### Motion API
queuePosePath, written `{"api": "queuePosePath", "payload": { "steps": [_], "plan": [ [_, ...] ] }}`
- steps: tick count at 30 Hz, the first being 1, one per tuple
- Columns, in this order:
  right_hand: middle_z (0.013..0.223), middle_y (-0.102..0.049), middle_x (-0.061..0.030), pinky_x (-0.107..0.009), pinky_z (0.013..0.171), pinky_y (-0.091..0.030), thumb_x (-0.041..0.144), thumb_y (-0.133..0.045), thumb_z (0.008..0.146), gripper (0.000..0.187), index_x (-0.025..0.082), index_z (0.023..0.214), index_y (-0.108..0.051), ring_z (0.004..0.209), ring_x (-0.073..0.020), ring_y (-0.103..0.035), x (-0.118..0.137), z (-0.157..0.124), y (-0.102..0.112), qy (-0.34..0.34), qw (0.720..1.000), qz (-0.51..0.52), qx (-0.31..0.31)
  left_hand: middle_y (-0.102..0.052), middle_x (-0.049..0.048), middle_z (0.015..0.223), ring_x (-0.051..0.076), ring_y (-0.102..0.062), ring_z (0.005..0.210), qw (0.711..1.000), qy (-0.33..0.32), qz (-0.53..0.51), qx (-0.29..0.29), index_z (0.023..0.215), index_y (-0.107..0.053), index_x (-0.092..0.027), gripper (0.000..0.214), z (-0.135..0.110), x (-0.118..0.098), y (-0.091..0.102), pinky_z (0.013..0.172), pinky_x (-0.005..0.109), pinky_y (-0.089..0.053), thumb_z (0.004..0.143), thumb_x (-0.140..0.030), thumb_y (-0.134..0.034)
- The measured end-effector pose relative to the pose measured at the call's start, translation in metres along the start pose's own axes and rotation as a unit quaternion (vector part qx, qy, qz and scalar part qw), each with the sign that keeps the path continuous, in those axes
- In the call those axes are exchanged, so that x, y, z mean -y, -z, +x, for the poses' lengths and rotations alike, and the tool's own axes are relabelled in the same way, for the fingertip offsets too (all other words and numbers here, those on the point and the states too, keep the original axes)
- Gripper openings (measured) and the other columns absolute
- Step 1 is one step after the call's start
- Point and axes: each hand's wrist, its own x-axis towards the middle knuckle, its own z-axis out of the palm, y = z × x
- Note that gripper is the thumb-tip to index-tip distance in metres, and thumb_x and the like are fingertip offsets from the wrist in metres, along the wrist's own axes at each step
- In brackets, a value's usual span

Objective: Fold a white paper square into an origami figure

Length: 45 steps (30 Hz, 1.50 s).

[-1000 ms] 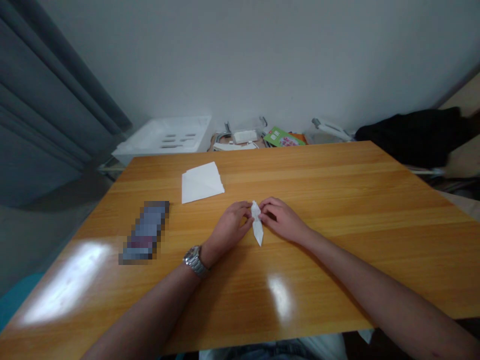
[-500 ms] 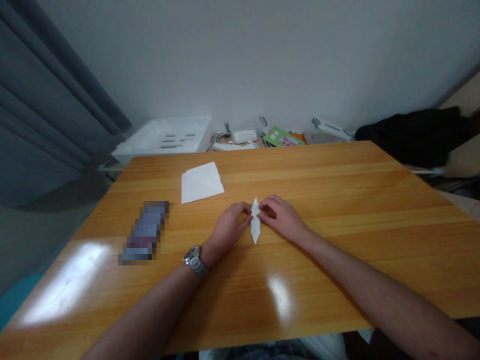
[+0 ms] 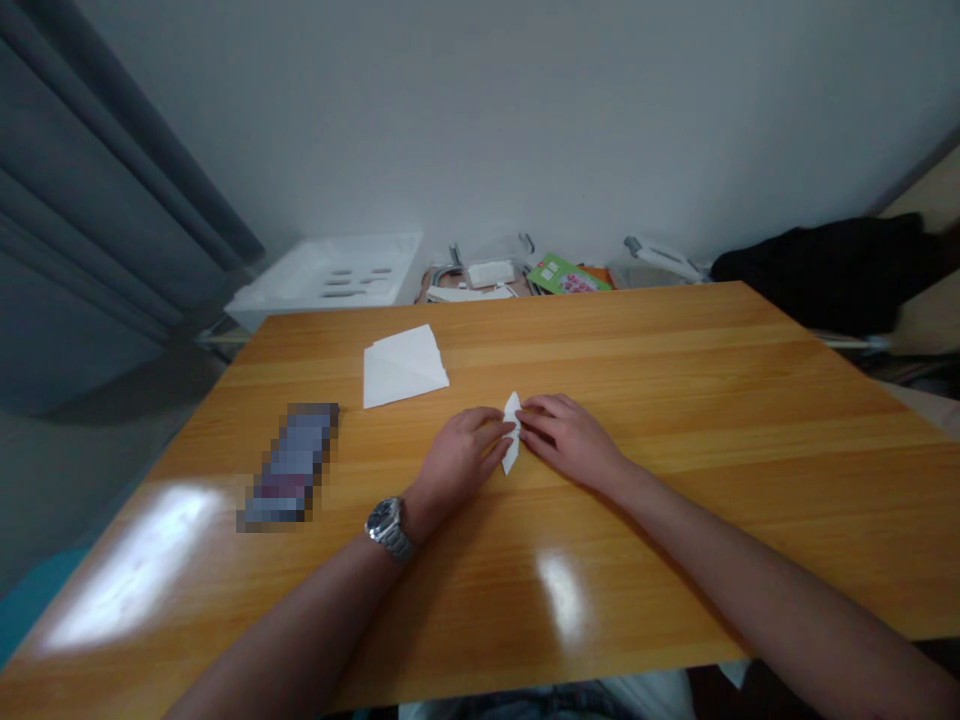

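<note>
A small white folded paper piece (image 3: 511, 440) lies on the wooden table (image 3: 675, 420) between my two hands. My left hand (image 3: 461, 455), with a metal watch on its wrist, pinches the paper's left side with thumb and fingers. My right hand (image 3: 570, 440) presses and pinches the paper's right side with its fingertips. The paper's pointed lower end sticks out below my fingers; its middle is partly covered by them.
A second folded white sheet (image 3: 403, 365) lies farther back on the left. A blurred dark flat object (image 3: 290, 465) rests at the left. Behind the table stand a white bin (image 3: 330, 275), clutter with a green booklet (image 3: 564, 275), and dark cloth (image 3: 825, 265). A curtain hangs left.
The paper piece has tilted and shifted slightly away from me, with less of its lower tip showing. My left fingers have moved farther over it. Both hands stay on it.
</note>
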Motion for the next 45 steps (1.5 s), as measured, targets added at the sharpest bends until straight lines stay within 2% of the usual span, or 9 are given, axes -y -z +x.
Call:
{"api": "queuePosePath", "payload": {
  "steps": [9,16,21,25,34,45],
  "plan": [
    [0.128,-0.065,-0.0140,-0.048,0.104,-0.049,0.032,-0.056,0.099,0.030,0.020,0.122,-0.071,0.120,-0.0281,-0.056,-0.008,-0.003,-0.001,0.001,1.000,-0.003,-0.006,-0.063,0.0094,0.134,0.027,-0.058,0.121,0.996,-0.028,0.071,0.040,0.130,-0.063,-0.023,0.033,-0.002,-0.010,0.011,0.106,0.046,-0.046,0.101,-0.033,-0.054],
    [0.145,-0.056,-0.0180,-0.051,0.114,-0.042,0.034,-0.055,0.100,0.039,0.016,0.134,-0.063,0.137,-0.0295,-0.050,-0.017,-0.006,0.001,0.014,0.999,0.020,0.040,-0.060,0.0122,0.138,0.028,-0.056,0.125,0.993,-0.034,0.089,0.075,0.135,-0.057,-0.018,0.037,-0.002,-0.017,0.014,0.110,0.046,-0.042,0.102,-0.032,-0.048],
    [0.146,-0.056,-0.0147,-0.053,0.113,-0.043,0.035,-0.057,0.098,0.042,0.021,0.138,-0.059,0.136,-0.0292,-0.051,-0.020,-0.007,-0.001,0.006,0.998,0.030,0.048,-0.056,0.0116,0.144,0.028,-0.053,0.129,0.992,-0.028,0.090,0.083,0.142,-0.051,-0.021,0.044,-0.004,-0.016,0.010,0.113,0.046,-0.038,0.101,-0.035,-0.052],
    [0.145,-0.056,-0.0152,-0.052,0.113,-0.044,0.035,-0.056,0.099,0.044,0.020,0.140,-0.057,0.135,-0.0292,-0.052,-0.021,-0.007,-0.003,0.008,0.999,0.023,0.047,-0.054,0.0120,0.145,0.028,-0.052,0.130,0.992,-0.020,0.091,0.084,0.146,-0.047,-0.021,0.047,-0.005,-0.016,0.008,0.114,0.047,-0.035,0.101,-0.036,-0.051],
    [0.144,-0.056,-0.0182,-0.051,0.112,-0.043,0.034,-0.054,0.100,0.044,0.015,0.139,-0.058,0.132,-0.0304,-0.053,-0.019,-0.006,0.000,0.014,0.998,0.009,0.056,-0.055,0.0121,0.144,0.029,-0.052,0.130,0.992,-0.006,0.095,0.086,0.143,-0.049,-0.019,0.048,-0.003,-0.021,0.009,0.115,0.049,-0.032,0.102,-0.043,-0.046],
    [0.145,-0.055,-0.0159,-0.052,0.111,-0.044,0.034,-0.055,0.100,0.044,0.020,0.142,-0.056,0.133,-0.0301,-0.052,-0.020,-0.006,-0.002,0.017,0.998,0.014,0.052,-0.056,0.0120,0.144,0.030,-0.047,0.135,0.991,-0.011,0.108,0.075,0.143,-0.050,-0.020,0.044,-0.002,-0.021,0.006,0.117,0.051,-0.031,0.104,-0.039,-0.043]
  ]
}}
